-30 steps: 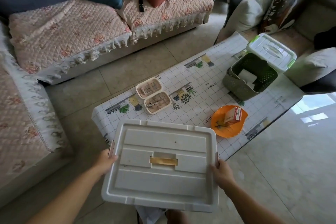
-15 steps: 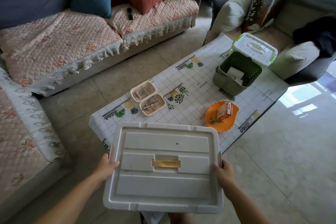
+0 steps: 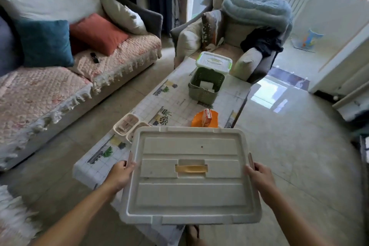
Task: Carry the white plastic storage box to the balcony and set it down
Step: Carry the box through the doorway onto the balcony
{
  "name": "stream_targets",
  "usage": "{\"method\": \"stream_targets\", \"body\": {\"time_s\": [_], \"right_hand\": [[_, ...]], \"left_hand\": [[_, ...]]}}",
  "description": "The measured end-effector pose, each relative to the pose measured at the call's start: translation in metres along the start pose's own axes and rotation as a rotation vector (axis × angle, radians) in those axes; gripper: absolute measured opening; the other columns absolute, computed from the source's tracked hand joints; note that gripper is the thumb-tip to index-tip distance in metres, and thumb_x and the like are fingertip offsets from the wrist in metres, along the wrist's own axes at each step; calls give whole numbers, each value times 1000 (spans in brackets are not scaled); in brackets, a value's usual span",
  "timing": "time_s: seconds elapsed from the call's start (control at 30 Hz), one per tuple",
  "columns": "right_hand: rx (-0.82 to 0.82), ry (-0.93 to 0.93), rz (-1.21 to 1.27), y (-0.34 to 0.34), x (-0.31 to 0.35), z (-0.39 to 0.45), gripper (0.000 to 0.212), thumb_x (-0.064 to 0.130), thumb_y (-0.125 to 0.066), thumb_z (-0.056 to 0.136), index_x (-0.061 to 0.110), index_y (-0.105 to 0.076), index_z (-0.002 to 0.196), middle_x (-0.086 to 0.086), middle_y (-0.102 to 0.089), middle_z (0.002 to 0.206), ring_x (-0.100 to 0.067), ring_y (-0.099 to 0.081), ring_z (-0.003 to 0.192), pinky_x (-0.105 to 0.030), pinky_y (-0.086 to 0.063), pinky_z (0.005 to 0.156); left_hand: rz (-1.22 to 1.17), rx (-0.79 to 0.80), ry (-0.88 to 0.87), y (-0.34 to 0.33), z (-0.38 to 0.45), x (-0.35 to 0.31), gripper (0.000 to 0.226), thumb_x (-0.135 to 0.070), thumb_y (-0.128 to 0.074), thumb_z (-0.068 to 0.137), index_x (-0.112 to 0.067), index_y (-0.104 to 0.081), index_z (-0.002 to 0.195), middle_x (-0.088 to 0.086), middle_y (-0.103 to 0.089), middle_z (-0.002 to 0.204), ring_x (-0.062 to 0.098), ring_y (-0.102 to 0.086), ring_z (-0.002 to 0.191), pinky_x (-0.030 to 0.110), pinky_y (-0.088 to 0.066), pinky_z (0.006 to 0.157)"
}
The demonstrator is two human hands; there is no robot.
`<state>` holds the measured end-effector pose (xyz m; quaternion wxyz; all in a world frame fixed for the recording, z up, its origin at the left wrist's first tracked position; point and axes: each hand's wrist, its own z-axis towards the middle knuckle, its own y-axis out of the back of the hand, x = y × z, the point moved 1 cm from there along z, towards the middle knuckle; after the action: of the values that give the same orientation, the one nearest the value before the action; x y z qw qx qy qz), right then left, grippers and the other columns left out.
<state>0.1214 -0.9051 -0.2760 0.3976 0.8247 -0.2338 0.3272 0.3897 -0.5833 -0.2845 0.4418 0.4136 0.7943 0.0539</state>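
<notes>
Fingers (image 3: 127, 165) of the left hand (image 3: 119, 174) and right hand (image 3: 261, 177) clasp the side edges of the white box (image 3: 190, 175), held above the near end of the table (image 3: 179, 104). Ahead on the table stand a green basket (image 3: 204, 86) and an orange dish (image 3: 204, 120); an armchair (image 3: 245, 32) sits beyond.

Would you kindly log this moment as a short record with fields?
carried item: white storage box, lid on, held level
left hand: gripping the box's left side
right hand: gripping the box's right side
below the box: coffee table with green basket and orange dish
balcony: upper right, bright, not yet reached
</notes>
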Motion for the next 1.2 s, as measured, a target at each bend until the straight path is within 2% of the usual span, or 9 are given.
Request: {"method": "stream_targets", "body": {"time_s": [0.13,0.23,0.33,0.5,0.6,0.8,0.9,1.03,1.2], "right_hand": [[-83,-11,80,43,-11,-13,15,21,-60,89,13,-72,82,-11,-73,81,-28,-68,75,-45,-57,74],[-97,-27,111,70,-20,-15,14,20,-61,89,12,-71,86,-14,-74,86,-32,-70,82,-51,-57,80],[-134,-38,148,106,-35,-13,15,17,-60,90,7,-70,92,-15,-73,88,-32,-69,82,-50,-56,82],[-196,-88,242,167,-70,13,16,10,-60,90,2,-71,98,-18,-72,88,-32,-68,80,-48,-56,81],[-210,-153,318,208,-96,41,17,6,-62,89,-6,-69,98,-20,-69,87,-29,-63,72,-39,-53,69],[-210,-201,356,289,-124,89,7,7,-64,89,1,-67,91,-9,-64,70,-19,-57,57,-25,-43,51],[-240,-215,363,326,-128,112,8,7,-63,89,0,-67,90,-8,-63,68,-19,-56,55,-24,-42,48],[-275,-223,377,371,-126,142,9,7,-63,89,-1,-66,88,-6,-59,63,-18,-54,53,-21,-40,44],[-352,-236,414,416,-117,192,11,7,-64,88,-3,-67,93,-6,-60,65,-19,-55,56,-26,-43,50]], "left_hand": [[23,65,-59,-25,-4,-33,26,-35,-50,95,-11,-60,95,4,-64,84,18,-59,73,28,-43,56],[53,69,-104,-45,-5,-58,24,-35,-51,95,-13,-61,88,1,-63,81,16,-59,72,28,-43,56],[104,101,-127,-77,-12,-88,27,-34,-50,95,-12,-62,84,8,-65,81,22,-60,70,29,-43,55],[172,145,-173,-144,-24,-134,30,-34,-50,96,-9,-61,85,19,-67,95,29,-61,81,34,-45,66],[208,158,-185,-193,-30,-157,26,-34,-49,96,-11,-60,98,14,-64,92,26,-60,80,33,-46,67],[204,145,-161,-284,-30,-205,26,-31,-54,94,-9,-66,92,6,-64,71,20,-59,62,26,-44,53],[210,160,-155,-323,-25,-235,30,-32,-55,93,-4,-67,92,6,-63,68,21,-59,60,26,-43,50],[223,221,-131,-370,-12,-287,33,-37,-55,93,-6,-63,97,12,-65,85,26,-62,74,31,-46,54],[247,210,-211,-425,13,-355,34,-35,-57,92,-4,-66,80,10,-61,70,22,-55,58,26,-40,50]]}}
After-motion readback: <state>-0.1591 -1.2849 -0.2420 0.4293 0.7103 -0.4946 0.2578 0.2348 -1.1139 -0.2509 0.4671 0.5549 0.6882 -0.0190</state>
